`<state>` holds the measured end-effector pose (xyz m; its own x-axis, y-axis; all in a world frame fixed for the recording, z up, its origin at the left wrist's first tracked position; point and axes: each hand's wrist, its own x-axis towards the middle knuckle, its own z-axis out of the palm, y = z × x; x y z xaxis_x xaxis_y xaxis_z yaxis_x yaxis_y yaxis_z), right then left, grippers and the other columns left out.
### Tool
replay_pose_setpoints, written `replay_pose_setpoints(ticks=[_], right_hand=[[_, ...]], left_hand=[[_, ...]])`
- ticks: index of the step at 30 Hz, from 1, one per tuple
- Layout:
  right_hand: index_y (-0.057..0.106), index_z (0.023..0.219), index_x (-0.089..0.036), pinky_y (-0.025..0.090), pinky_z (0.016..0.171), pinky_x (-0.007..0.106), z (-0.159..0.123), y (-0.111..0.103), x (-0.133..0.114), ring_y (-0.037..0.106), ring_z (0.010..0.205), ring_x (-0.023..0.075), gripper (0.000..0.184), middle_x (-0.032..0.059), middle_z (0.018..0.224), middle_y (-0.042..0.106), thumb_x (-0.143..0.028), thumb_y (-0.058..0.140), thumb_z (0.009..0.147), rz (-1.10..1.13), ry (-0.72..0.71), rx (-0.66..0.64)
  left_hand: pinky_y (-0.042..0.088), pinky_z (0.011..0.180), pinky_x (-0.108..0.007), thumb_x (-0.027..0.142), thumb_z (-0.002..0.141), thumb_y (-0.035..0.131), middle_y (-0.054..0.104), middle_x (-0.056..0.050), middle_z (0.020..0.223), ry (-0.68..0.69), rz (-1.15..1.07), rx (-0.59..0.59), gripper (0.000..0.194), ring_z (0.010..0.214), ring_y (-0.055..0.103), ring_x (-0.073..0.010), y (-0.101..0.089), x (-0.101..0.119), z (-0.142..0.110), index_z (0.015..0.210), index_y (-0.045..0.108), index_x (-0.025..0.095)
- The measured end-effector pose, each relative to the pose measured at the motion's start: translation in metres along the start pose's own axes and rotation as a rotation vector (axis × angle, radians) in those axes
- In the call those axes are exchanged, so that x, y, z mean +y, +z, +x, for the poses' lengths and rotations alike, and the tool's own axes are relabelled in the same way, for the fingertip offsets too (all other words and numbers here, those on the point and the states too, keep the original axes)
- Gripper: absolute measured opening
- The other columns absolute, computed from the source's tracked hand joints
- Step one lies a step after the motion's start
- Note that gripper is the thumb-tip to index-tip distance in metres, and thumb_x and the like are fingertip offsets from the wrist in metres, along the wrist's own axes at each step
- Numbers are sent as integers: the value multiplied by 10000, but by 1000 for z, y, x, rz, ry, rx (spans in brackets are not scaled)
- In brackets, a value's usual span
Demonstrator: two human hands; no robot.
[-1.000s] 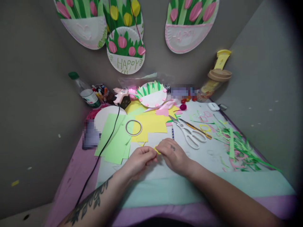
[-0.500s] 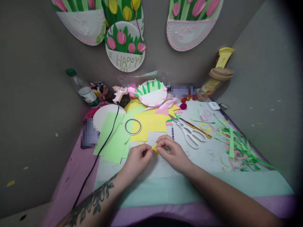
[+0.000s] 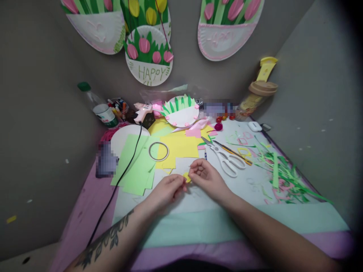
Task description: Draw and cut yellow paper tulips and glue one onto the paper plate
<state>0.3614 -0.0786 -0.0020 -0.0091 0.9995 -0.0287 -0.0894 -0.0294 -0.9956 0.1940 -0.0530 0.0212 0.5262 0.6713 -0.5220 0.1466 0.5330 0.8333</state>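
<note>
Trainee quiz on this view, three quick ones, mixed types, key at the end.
1. Which colour is the small paper piece at the fingertips of the left hand and right hand?
A) pink
B) yellow
C) green

2. True or false: the black cable crosses over the light green paper.

3. Fill in: the large word lettered on the lowest-hanging wall plate is ____.

Key: 1 B; 2 true; 3 HAPPY.

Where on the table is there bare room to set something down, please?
The mint strip looks free between the forearms, as does the white paper between scissors and green scraps. The back is crowded around the decorated plate.
</note>
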Motion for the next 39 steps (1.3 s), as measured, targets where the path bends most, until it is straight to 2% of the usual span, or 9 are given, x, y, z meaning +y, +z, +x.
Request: replay_pose_setpoints(ticks=[3,5,10,17,22,27,32,36,39], right_hand=[[511,917,-213,479,629,263,1,0,1,574,685,126,234,-15,749,574,-269,658,744,-31,32,23],[511,923,-213,483,640,269,1,0,1,579,692,127,239,-13,750,581,-259,652,735,-57,34,23],[505,921,-215,478,615,265,1,0,1,574,658,121,278,-21,743,579,-244,658,691,-55,63,29],[482,869,-215,438,578,240,2,-2,0,547,600,111,252,-47,680,559,-237,633,668,-82,112,62],[477,839,-217,387,511,221,4,-7,6,505,524,103,196,-76,601,521,-161,564,672,-302,156,39],[498,843,-221,376,514,233,5,-13,13,493,538,112,151,-62,631,543,-129,510,725,-544,78,-11],[493,866,-220,430,550,245,5,-13,10,543,596,122,138,-47,688,543,-148,530,753,-424,58,-18],[511,852,-219,465,611,260,-1,-12,0,569,686,138,67,-15,757,565,-207,563,810,-327,-80,10],[537,834,-220,461,626,270,-5,-12,-3,574,693,144,35,-6,755,590,-198,564,835,-373,-170,-1]], left_hand=[[332,558,-215,409,737,603,547,17,637,195,214,115,259,579,446,-91,3,-3,2,695,585,154],[364,613,-231,362,717,603,583,8,668,226,273,130,205,625,490,-111,3,-6,4,704,594,158],[373,604,-236,299,715,565,600,7,674,227,338,191,143,613,504,-118,2,-15,7,736,603,162],[387,617,-235,272,722,544,598,16,638,185,294,154,126,607,512,-116,3,-10,7,676,595,167],[384,605,-234,233,717,519,600,11,637,157,349,186,122,612,515,-122,0,-8,6,673,609,163],[384,594,-238,243,729,503,598,6,638,169,392,209,139,613,519,-132,-4,-7,5,703,614,164],[371,577,-232,270,735,533,602,1,627,174,412,184,150,599,504,-123,-1,-7,5,652,606,169],[187,414,-209,468,801,518,516,25,553,-26,143,39,357,430,304,-58,1,-4,2,716,632,140],[81,390,-201,478,753,601,499,35,595,-184,-144,-88,353,415,234,-26,2,-1,1,783,620,127]])
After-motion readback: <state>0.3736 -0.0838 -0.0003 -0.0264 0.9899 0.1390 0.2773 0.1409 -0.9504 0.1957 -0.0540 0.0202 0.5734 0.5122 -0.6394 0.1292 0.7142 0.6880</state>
